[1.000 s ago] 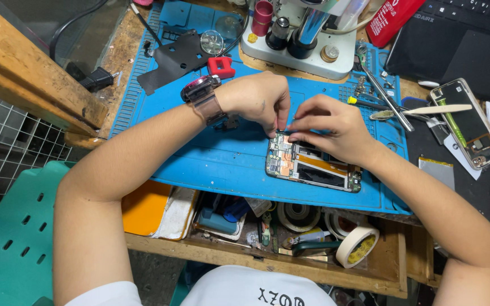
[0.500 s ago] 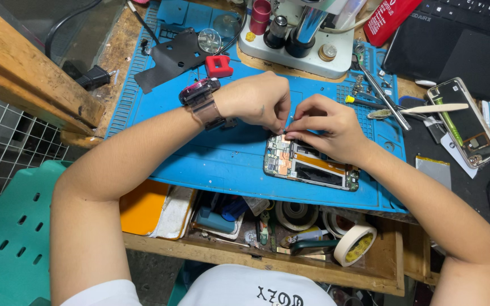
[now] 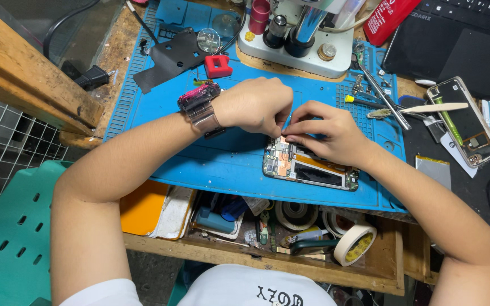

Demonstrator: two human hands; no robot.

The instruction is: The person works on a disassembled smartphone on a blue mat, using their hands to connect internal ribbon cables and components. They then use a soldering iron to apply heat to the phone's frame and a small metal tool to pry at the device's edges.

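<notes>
An opened phone [image 3: 307, 169], its circuit boards bared, lay on the blue mat [image 3: 222, 164] near the surface's front edge. The left hand [image 3: 253, 106], with a pink watch [image 3: 198, 96] at its wrist, curled at the phone's 11 o'clock, its fingertips pinched together over the top end. The right hand [image 3: 327, 136] rested at 12 o'clock, fingers pressed together on the phone's upper edge. A roll of tape [image 3: 354, 244] sat at the phone's 5 o'clock in the open drawer [image 3: 290, 266].
</notes>
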